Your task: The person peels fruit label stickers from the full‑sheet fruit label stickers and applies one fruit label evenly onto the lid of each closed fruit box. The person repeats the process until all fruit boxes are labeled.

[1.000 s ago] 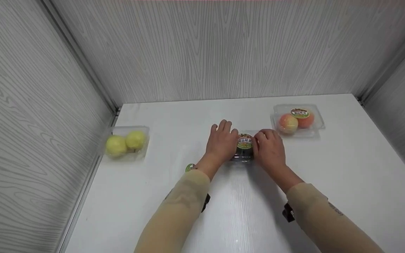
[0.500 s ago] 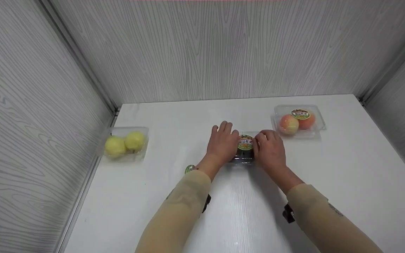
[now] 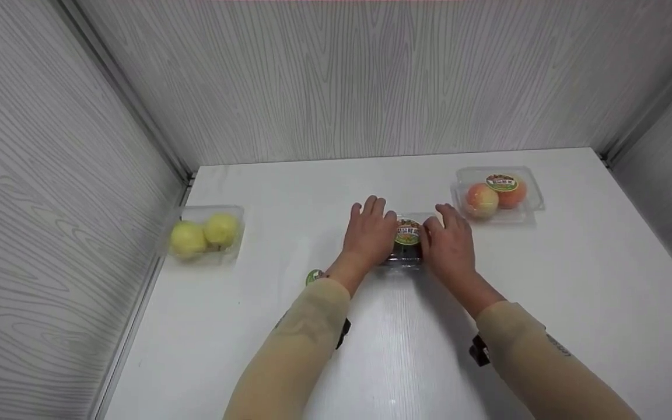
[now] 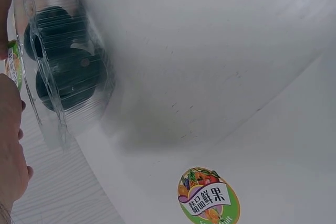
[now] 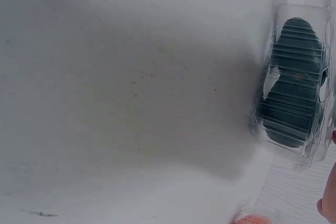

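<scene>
A clear plastic clamshell box with dark round fruits inside sits between both hands. An oval fruit label lies on its lid. My left hand rests on the box's left part, fingers extended and thumb side at the label's left edge. On the other side, my right hand touches the label's right edge with its thumb, one finger raised. The hands cover both ends of the box in the head view. Another oval label lies flat beside the left wrist.
At the left edge of the white table stands a clear box with two yellow-green fruits. Behind the right hand is a clear box with two peach-coloured fruits and a label. Wood-grain panels enclose the back and sides.
A finger of my right hand has lifted and straightened away from the box. My left hand stays in place on the lid. The head view has shifted slightly.
</scene>
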{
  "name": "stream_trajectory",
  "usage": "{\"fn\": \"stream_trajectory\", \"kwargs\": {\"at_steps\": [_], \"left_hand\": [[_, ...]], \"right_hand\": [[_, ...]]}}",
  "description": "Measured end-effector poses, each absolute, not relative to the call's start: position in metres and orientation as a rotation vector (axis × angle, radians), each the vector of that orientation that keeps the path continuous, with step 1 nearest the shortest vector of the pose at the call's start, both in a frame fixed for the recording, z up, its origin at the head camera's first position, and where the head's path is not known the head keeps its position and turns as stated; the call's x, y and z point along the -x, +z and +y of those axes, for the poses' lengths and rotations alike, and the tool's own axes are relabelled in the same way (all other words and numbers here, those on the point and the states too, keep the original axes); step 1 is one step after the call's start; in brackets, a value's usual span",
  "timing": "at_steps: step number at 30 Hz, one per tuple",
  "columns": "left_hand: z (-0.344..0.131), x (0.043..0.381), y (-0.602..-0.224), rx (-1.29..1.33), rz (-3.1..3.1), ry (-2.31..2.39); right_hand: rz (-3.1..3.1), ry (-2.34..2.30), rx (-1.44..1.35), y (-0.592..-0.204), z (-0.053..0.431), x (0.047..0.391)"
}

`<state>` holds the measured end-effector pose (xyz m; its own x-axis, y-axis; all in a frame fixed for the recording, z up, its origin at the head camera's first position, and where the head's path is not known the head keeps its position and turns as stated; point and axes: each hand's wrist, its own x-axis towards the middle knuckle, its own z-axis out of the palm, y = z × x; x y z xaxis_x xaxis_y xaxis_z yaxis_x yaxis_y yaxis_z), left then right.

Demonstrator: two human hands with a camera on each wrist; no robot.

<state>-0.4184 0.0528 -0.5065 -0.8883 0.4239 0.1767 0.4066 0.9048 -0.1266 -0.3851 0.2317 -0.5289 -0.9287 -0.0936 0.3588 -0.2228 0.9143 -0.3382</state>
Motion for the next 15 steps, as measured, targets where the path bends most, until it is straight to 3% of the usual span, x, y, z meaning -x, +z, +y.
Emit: {"fn": "stream_trajectory", "kwargs": {"at_steps": [15], "left_hand": [[0.053, 0.4211, -0.5101, 0.631, -2.869, 0.166]], "right_hand": [[-2.698, 0.543, -0.256, -0.532, 0.2325, 0.3883]]}}
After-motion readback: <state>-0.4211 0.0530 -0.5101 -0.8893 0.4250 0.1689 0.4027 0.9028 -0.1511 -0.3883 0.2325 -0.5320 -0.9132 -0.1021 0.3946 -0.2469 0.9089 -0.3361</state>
